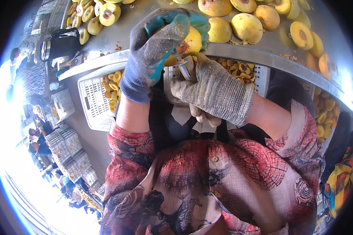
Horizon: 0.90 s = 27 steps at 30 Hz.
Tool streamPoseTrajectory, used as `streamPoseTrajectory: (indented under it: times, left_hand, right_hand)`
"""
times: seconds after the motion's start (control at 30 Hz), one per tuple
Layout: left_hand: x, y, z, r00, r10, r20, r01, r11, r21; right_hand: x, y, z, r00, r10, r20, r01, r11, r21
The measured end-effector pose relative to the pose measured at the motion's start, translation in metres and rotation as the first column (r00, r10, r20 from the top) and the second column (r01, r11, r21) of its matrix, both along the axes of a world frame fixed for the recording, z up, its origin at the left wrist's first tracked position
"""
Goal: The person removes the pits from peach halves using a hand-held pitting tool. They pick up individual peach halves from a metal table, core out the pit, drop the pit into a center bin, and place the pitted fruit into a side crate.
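Near the table's front edge, my left hand (pixel 161 47), in a blue-grey glove with a teal coating, grips a yellow peach half (pixel 192 41) with a torn brown hollow. My right hand (pixel 213 85), in a grey knitted glove, is closed round a small metal pitting tool (pixel 183 66); its thin tip reaches the fruit's hollow. Part of the tool is hidden by the glove. More peach halves (pixel 247 28) lie on the metal table just beyond my hands, some with the cut face up.
The metal table's raised rim (pixel 253 55) curves across in front of me. Below it stand a white plastic crate (pixel 92 100) with fruit pieces and another crate (pixel 261 79) with scraps. A black bag (pixel 60 44) is at the left. Stacked crates (pixel 66 144) and people are farther left.
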<state>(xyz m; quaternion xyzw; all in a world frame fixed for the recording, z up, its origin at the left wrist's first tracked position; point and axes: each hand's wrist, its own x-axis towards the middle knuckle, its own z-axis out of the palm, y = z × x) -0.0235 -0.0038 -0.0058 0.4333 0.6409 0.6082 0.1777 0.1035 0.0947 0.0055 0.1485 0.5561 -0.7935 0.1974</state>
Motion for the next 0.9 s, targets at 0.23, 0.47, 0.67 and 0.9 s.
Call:
streamPoseTrajectory:
  times: [0.23, 0.47, 0.67, 0.9]
  left_hand:
    - [-0.007, -0.008, -0.02, 0.935, 0.011, -0.353, -0.005, 1.0, 0.019]
    - [-0.001, -0.013, -0.006, 0.88, -0.164, 0.446, 0.175, 0.984, 0.016]
    - [-0.013, 0.01, 0.009, 0.832, -0.449, 0.325, 0.403, 0.893, 0.201]
    - [-0.008, 0.0, 0.01, 0.86, -0.431, 0.273, 0.4, 0.902, 0.163]
  right_hand:
    - [0.008, 0.001, -0.008, 0.995, 0.069, 0.074, -0.039, 0.937, -0.348]
    - [0.009, 0.007, 0.001, 0.973, 0.212, 0.091, -0.117, 0.792, -0.599]
    - [0.006, 0.005, 0.021, 0.982, 0.147, 0.119, -0.137, 0.987, -0.081]
    - [-0.001, -0.005, 0.018, 0.963, 0.2, 0.182, -0.147, 0.953, -0.266]
